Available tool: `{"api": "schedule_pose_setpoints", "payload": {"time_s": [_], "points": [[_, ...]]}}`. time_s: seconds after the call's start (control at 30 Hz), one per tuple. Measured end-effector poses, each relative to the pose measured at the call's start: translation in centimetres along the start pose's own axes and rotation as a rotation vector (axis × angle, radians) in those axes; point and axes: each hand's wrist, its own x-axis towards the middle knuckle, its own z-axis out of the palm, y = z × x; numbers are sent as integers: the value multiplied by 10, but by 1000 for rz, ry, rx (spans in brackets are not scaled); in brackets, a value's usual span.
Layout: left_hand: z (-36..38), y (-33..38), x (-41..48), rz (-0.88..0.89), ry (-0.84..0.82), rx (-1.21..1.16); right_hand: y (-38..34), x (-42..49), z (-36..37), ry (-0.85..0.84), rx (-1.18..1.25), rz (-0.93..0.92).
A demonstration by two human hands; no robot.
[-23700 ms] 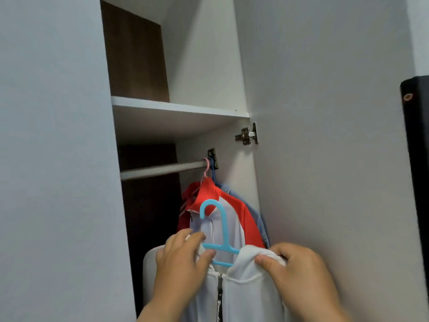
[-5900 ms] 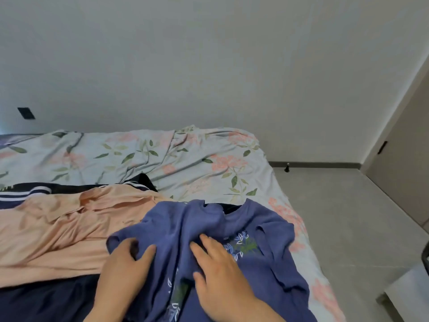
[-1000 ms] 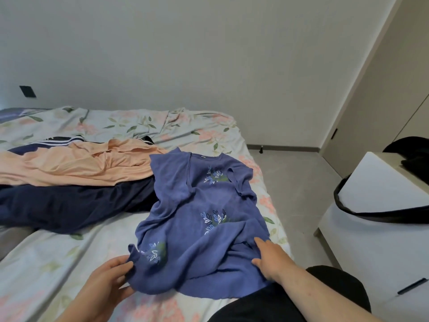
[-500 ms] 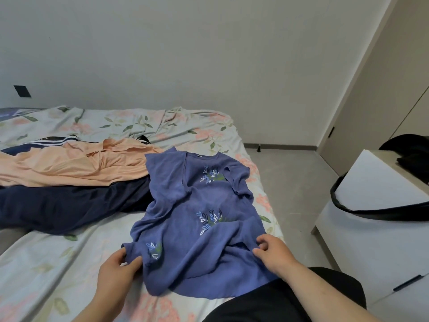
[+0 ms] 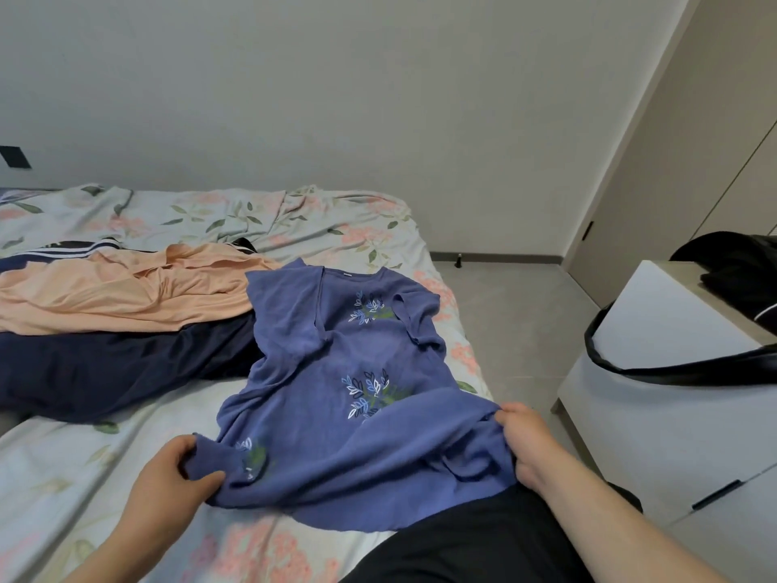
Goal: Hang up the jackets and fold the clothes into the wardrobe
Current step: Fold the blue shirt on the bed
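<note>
The blue shirt lies face up on the floral bed sheet, with its neckline at 12 o'clock, towards the wall, and its hem at 6 o'clock, nearest the person. It carries three leaf prints. One sleeve is folded in over the chest at about 11 o'clock.

The left hand is at the shirt's 7 o'clock. Its thumb and fingers pinch the hem corner, and the cloth is bunched between them beside the lowest leaf print.

The right hand is at the shirt's 4 o'clock. Its fingers are curled into a gathered fold of the hem at the edge of the bed. The hem between the two hands sags and overlaps the person's black-clad leg at 5 o'clock.

A peach garment lies at the shirt's 10 o'clock, touching the folded sleeve. A navy garment lies at 9 o'clock, partly under the peach one.

A white cabinet stands off the bed at 3 o'clock and carries a black bag whose strap hangs down its side.
</note>
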Motion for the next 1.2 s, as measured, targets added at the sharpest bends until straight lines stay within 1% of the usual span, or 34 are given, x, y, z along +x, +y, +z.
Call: {"api": "schedule_pose_setpoints", "payload": {"time_s": [0.03, 0.1, 0.13, 0.2, 0.27, 0.33, 0.4, 0.47, 0.5, 0.57, 0.63, 0.7, 0.77, 0.83, 0.9, 0.97, 1.03, 1.1, 1.17, 1.2], "points": [[-6, 1, 2, 76, -8, 101, -4, 1, -9, 13, 32, 20], [-17, -1, 6, 165, -36, 227, -12, 1, -26, 29, -35, 27], [-21, -3, 8, 173, -22, 258, -14, 1, -35, 50, -94, 22], [-26, -8, 12, 147, 66, 266, -15, 0, -51, 105, -174, 16], [-24, -9, 9, 105, 155, 201, -16, -5, -63, 126, -181, 29], [-18, -7, 4, 4, 184, 63, -15, -12, -71, 91, -182, -21], [-14, -4, -4, -54, 130, -127, -10, -19, -76, 59, -232, -117], [-15, 4, -16, -77, 58, -272, -4, -26, -79, 145, -280, -177], [-17, 6, -18, -56, 55, -284, -1, -28, -80, 211, -283, -194], [-26, 13, -22, 10, 52, -217, 0, -32, -83, 326, -238, -211], [-36, 22, -24, 39, -5, -165, 0, -35, -88, 381, -178, -210], [-43, 24, -23, 105, -41, -107, -1, -38, -93, 341, -108, -186], [-50, 20, -20, 167, -58, -18, -2, -42, -96, 229, 9, -100], [-56, 16, -17, 188, -69, 37, -5, -47, -100, 117, 103, -24], [-61, 11, -12, 202, 4, 113, -9, -54, -104, 26, 157, 24], [-65, 3, -7, 178, 156, 140, -13, -62, -108, -47, 220, 65], [-70, -4, -5, 84, 260, 74, -15, -67, -114, -95, 267, 98], [-72, -12, -2, -75, 292, 12, -16, -71, -117, -117, 258, 129], [-74, -18, -1, -214, 247, 18, -15, -73, -118, -119, 222, 148], [-72, -21, -2, -270, 187, -12, -14, -74, -117, -118, 214, 156]]}}
